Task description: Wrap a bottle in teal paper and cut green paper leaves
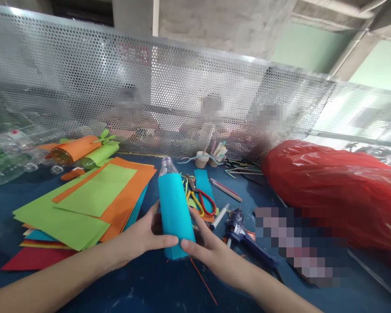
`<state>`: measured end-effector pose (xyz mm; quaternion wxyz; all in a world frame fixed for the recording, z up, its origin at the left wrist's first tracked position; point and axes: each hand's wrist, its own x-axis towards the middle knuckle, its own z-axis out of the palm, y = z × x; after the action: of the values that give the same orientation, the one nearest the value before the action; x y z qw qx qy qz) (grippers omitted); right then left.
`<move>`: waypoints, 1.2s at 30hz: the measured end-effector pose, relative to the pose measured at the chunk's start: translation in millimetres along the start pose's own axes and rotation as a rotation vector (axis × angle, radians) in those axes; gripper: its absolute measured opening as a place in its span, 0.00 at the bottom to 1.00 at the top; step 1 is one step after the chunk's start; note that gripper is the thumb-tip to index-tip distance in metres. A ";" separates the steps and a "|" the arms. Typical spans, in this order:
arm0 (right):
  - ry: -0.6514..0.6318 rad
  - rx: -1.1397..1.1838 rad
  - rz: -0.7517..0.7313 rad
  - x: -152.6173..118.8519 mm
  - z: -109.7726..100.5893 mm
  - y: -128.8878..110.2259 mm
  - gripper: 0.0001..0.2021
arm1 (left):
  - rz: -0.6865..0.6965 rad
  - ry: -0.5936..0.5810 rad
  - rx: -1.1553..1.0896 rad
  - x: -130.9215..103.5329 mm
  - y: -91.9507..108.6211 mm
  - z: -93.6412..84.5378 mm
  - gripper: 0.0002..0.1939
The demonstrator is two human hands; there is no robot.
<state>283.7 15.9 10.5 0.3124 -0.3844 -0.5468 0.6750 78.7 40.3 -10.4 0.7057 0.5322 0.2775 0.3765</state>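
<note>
A clear plastic bottle point(167, 166) wrapped in a sleeve of blue paper point(176, 213) stands nearly upright between my two hands, tilted slightly left. My left hand point(153, 234) grips its left side, thumb across the lower front. On the right side my right hand point(205, 241) curls round the paper, its thumb close to the other thumb. The fingers behind the bottle are hidden. Just beyond my right hand lie scissors point(201, 201) with red and yellow handles, a white marker point(220, 216) and a blue glue gun point(247, 241).
Stacked coloured paper sheets point(94, 195) lie to the left. Behind them are paper-wrapped bottles point(76, 149) and clear bottles point(9, 163). Small cups of pens point(202, 160) stand at the back before a perforated metal screen point(78, 74). A red plastic bag point(326, 187) bulges at right.
</note>
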 end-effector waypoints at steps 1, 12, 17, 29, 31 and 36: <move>0.008 0.007 0.020 -0.2 -0.5 0.4 0.51 | 0.007 -0.012 0.000 0.2 -0.7 -0.4 0.40; 0.040 0.316 0.112 1.5 -2.0 5.1 0.48 | -0.018 -0.054 0.020 1.1 -0.6 -4.0 0.52; -0.028 0.451 0.078 3.0 -3.1 4.0 0.43 | -0.021 -0.021 0.034 0.0 0.6 -1.6 0.52; -0.118 0.490 0.080 4.9 -4.0 2.3 0.30 | 0.093 0.235 0.251 1.2 -8.9 5.8 0.51; -0.116 0.495 0.091 5.3 -4.8 1.4 0.30 | 0.245 0.427 0.511 -0.3 -6.5 4.1 0.45; -0.122 0.369 0.094 2.6 -11.8 -2.9 0.35 | 0.648 0.486 1.317 -7.6 19.2 3.0 0.23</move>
<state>292.5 24.6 11.6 0.3117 -0.3042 -0.4132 0.7997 72.2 35.3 8.7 0.0174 0.7992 0.4220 0.4277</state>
